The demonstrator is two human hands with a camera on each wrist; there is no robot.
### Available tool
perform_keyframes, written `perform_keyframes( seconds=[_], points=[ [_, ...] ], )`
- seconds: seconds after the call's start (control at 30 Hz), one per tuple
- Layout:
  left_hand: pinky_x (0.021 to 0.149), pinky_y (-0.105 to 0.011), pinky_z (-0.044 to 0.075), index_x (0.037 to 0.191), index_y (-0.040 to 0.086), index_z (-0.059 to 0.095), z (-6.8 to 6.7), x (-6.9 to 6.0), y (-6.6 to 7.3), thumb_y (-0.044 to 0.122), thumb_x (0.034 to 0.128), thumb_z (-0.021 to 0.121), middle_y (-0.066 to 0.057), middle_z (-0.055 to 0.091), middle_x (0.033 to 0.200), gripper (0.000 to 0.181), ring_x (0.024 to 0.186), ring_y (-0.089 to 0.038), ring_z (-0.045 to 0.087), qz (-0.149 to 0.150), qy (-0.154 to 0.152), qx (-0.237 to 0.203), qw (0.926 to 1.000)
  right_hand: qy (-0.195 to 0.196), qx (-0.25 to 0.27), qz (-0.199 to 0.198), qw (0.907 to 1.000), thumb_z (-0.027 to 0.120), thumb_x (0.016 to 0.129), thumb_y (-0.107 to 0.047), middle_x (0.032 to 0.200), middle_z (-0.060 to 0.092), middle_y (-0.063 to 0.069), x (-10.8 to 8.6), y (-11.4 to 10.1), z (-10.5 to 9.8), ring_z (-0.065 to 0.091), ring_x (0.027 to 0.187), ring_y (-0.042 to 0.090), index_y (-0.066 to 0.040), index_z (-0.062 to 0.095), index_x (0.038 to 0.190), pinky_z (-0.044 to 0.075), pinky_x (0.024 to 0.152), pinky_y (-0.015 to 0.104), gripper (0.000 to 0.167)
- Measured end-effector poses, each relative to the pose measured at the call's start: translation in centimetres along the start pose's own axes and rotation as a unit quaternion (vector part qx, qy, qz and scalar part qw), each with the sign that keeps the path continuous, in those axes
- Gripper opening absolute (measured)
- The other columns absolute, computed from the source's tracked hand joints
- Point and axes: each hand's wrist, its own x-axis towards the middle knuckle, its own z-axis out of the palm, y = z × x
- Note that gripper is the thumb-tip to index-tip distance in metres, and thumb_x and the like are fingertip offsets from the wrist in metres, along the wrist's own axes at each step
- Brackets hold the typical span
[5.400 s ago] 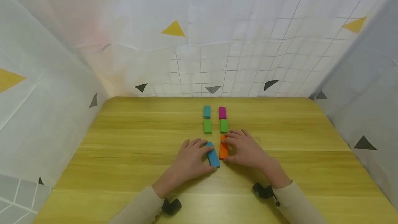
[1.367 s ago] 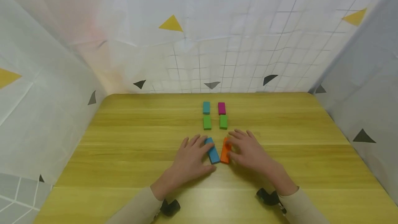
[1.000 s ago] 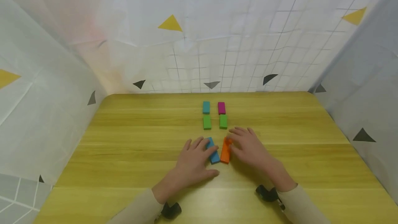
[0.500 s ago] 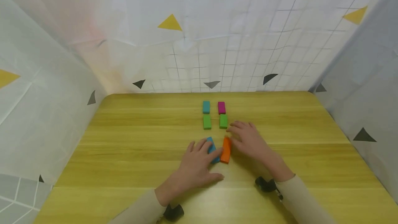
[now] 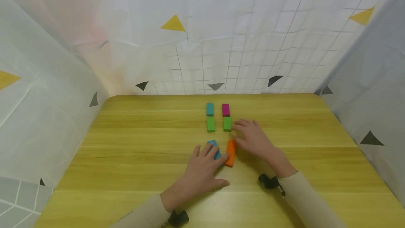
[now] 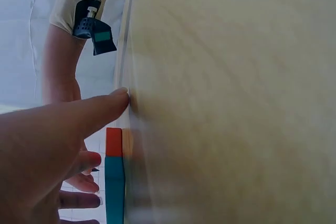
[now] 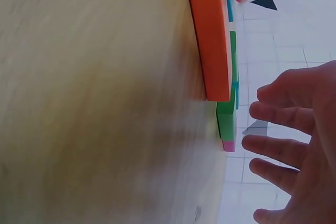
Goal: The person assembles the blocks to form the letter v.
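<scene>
A blue block (image 5: 212, 143) lies slanted on the table, partly covered by my left hand (image 5: 200, 170). Those fingers are spread over it, with the thumb stretched out on the near side. Beside it an orange block (image 5: 230, 154) slants the other way, so the near ends of the pair come close together. My right hand (image 5: 254, 140) hovers to the right of the orange block, fingers loosely bent and holding nothing. In the right wrist view a gap shows between those fingertips and the orange block (image 7: 211, 40). The left index finger hides the blue block's near end.
Farther back stand two short columns: a left green block (image 5: 210, 124) behind which lies a teal block (image 5: 210, 109), and a right green block (image 5: 227, 124) with a magenta block (image 5: 225, 110) behind it. White sheets (image 5: 209, 59) wall the wooden table (image 5: 133, 143) at back and sides.
The orange block has turned from nearly straight to slanted and shifted nearer. My right hand has let go of it and moved away from me. The left hand has drifted right and nearer, releasing the blue block.
</scene>
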Motion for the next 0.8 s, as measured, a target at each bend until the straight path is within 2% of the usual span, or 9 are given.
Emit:
perform_keyframes(
  seconds=[0.57, 0.8],
  points=[
    [0.114, -0.065, 0.031, 0.148, 0.037, 0.044, -0.5, 0.03, 0.12, 0.075, 0.0841, 0.056, -0.003, 0.047, 0.151, 0.075, 0.144, -0.033, 0.039, 0.003, -0.021, 0.007, 0.9997, -0.012, -0.002, 0.021, 0.9997, 0.063, 0.093, -0.023, 0.139, 0.059, 0.013, 0.04, 0.64, 0.15, 0.045, 0.137, 0.039, -0.012, 0.066, 0.128, 0.021, 0.114, 0.072, 0.037],
    [0.112, -0.065, 0.032, 0.149, 0.037, 0.044, -0.66, 0.06, 0.15, 0.073, 0.0852, 0.056, -0.003, 0.046, 0.152, 0.074, 0.145, -0.034, 0.037, 0.005, -0.034, -0.005, 0.9994, -0.013, -0.018, 0.011, 0.9997, 0.061, 0.093, -0.024, 0.136, 0.061, 0.013, 0.6, 1.08, -0.08, 0.048, 0.134, 0.037, -0.013, 0.067, 0.126, 0.024, 0.112, 0.073, 0.035]
  ],
)
